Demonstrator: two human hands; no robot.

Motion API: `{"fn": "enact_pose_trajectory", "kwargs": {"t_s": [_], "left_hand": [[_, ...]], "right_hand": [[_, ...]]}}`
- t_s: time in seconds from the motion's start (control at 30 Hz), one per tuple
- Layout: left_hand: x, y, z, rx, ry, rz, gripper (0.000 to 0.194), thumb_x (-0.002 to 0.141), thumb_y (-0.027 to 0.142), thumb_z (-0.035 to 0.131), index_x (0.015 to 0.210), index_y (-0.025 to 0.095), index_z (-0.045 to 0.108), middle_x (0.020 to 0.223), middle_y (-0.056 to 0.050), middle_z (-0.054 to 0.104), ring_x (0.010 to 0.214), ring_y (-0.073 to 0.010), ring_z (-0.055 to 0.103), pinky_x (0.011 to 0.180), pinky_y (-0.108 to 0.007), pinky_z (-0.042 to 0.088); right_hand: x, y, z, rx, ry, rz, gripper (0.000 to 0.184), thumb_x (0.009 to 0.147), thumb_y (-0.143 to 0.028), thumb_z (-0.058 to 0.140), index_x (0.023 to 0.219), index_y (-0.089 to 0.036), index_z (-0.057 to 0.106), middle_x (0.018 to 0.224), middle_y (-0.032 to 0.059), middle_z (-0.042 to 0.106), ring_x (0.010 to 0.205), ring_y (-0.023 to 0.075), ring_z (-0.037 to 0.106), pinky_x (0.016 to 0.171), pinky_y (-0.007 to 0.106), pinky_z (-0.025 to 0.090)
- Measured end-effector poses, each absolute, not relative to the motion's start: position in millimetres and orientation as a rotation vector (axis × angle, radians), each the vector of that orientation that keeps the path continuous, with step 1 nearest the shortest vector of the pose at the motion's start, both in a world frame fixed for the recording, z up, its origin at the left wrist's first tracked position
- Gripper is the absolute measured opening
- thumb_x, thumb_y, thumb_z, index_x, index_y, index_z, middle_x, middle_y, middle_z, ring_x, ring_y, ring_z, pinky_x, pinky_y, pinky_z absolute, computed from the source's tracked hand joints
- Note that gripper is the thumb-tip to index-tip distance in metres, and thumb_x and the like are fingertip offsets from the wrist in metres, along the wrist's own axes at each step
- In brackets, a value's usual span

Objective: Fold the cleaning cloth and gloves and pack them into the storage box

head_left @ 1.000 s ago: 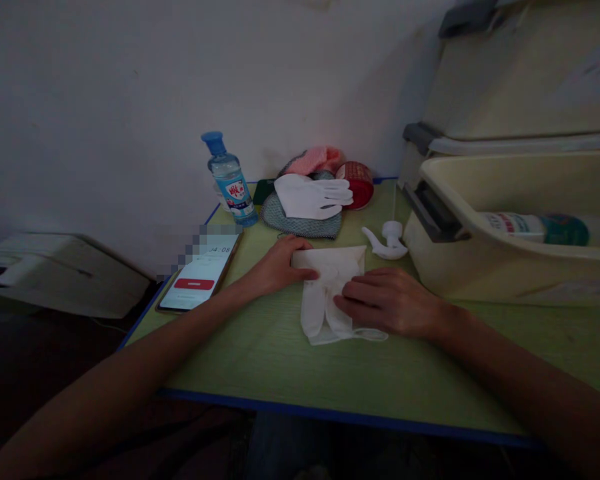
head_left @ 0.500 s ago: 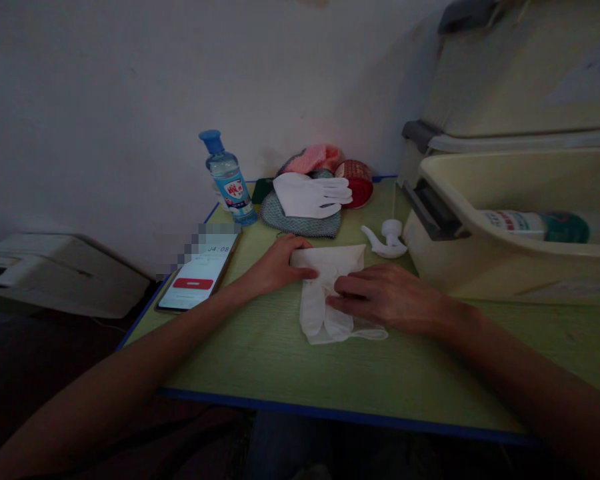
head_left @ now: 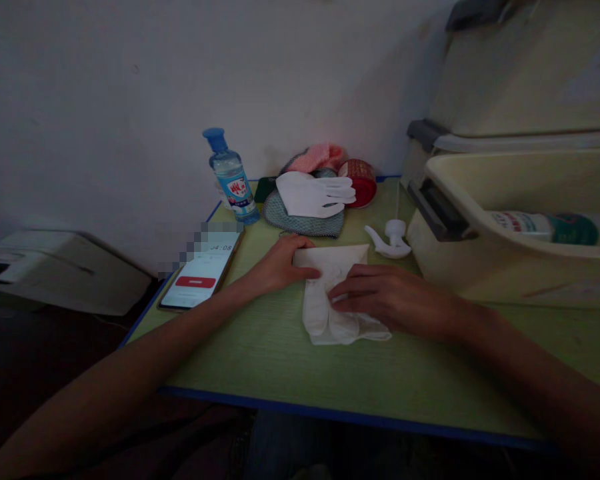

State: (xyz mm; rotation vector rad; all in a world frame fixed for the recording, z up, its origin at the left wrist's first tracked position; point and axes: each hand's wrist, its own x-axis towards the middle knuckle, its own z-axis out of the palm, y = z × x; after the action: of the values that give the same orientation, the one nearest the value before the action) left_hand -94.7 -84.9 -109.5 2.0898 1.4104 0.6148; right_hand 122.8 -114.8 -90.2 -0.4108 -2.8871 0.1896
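Note:
A thin, whitish disposable glove (head_left: 316, 313) lies flat on the green table, its wide cuff at the far end and its fingers pointing toward me. My left hand (head_left: 289, 263) grips the glove's far left corner, thumb on top and the other fingers around the far edge. Over the right part of the glove rests my right hand (head_left: 380, 293), fingers stretched out and touching the material; its thumb is hidden. Behind the glove, a white fabric glove (head_left: 305, 195) lies on a grey-blue mesh cloth (head_left: 300, 220).
A blue-capped detergent bottle (head_left: 235, 187) and a phone (head_left: 200, 273) are on the left. Near the right hand lies a white pump head (head_left: 393, 240). A cream bin (head_left: 480, 273) holding a bottle (head_left: 545, 227) stands right. A red round container (head_left: 363, 187) sits by the wall.
My right hand's fingers have straightened a little over the glove, and the glove's finger ends lie slightly differently. My left hand keeps its place at the corner. The view has shifted slightly.

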Motion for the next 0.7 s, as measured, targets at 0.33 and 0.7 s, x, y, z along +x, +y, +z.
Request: {"fn": "enact_pose_trajectory", "kwargs": {"t_s": [0.33, 0.7], "left_hand": [[-92.9, -85.8, -106.2, 1.994, 1.39, 0.637, 0.027, 0.061, 0.024, 0.073, 0.082, 0.014, 0.062, 0.08, 0.0, 0.062, 0.072, -0.0147, 0.054, 0.064, -0.026, 0.04], [-92.3, -86.4, -106.8, 1.908, 1.405, 0.69, 0.025, 0.058, 0.023, 0.073, 0.076, 0.014, 0.057, 0.069, 0.004, 0.055, 0.062, -0.0107, 0.047, 0.057, -0.023, 0.034]], "right_hand": [[125.6, -131.7, -83.1, -0.437, -2.764, 0.369, 0.017, 0.083, -0.011, 0.046, 0.083, -0.012, 0.063, 0.082, 0.0081, 0.063, 0.076, 0.0149, 0.056, 0.067, 0.026, 0.044], [126.8, -140.3, -89.4, -0.447, -2.854, 0.14, 0.014, 0.086, -0.024, 0.055, 0.076, -0.017, 0.062, 0.078, 0.0025, 0.061, 0.071, 0.0125, 0.053, 0.066, 0.025, 0.04]]}}
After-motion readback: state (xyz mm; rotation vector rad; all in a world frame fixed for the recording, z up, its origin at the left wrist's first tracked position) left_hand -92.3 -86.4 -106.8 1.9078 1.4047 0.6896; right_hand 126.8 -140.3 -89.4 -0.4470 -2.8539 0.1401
